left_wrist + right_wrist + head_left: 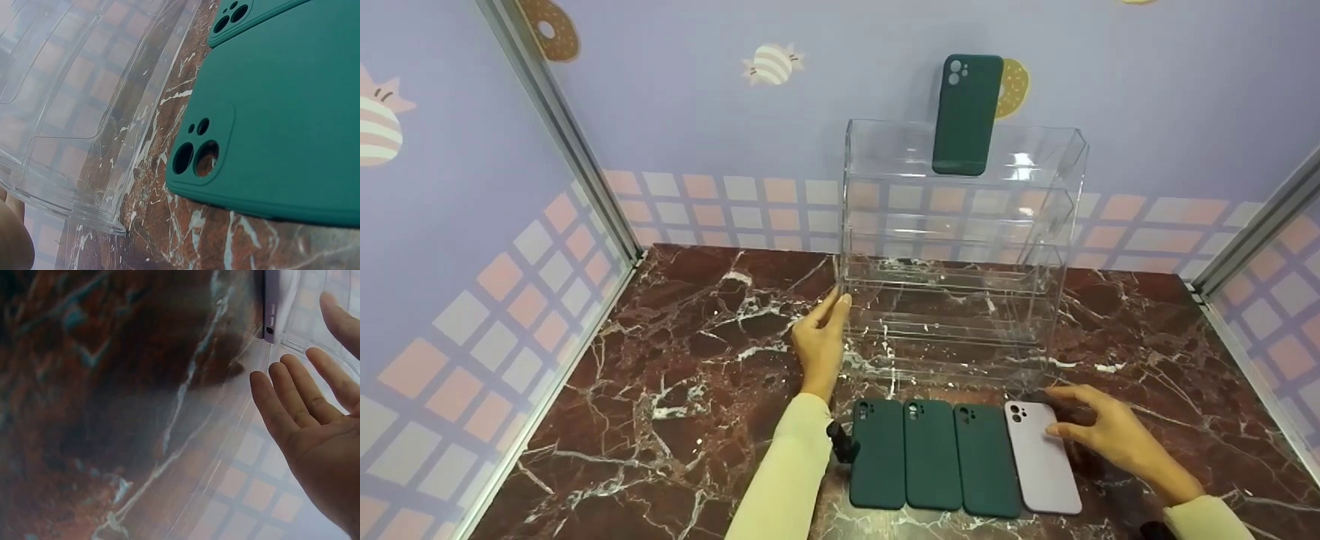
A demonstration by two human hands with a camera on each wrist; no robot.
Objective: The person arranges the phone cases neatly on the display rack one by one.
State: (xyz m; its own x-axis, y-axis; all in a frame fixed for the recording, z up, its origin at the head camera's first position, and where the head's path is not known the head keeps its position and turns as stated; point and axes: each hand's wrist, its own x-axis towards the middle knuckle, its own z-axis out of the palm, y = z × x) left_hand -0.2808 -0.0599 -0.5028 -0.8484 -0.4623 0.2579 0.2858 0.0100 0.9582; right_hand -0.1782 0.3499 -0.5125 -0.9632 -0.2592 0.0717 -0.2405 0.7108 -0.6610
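Right hand (pixel 1114 435) released, beside lilac phone case (pixel 1044 461) at 5 o'clock of clear rack (pixel 952 241); left hand (pixel 820 345) at rack's 8 o'clock, grip unclear; sloppy pinch could nudge adjacent green phone case (pixel 987 461)

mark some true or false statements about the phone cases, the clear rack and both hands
1. A dark green, rounded rectangular phone case stands in the top tier of the clear plastic stepped rack. True.
2. Four dark green cases lie flat in the front row. False: three dark green cases lie there, beside one pale lilac phone case.
3. The person's left hand is at the rack's left side. True.
4. The right hand grips the lilac case. False: the right hand is open near it, holding nothing.
5. The lilac case is at the row's right end. True.
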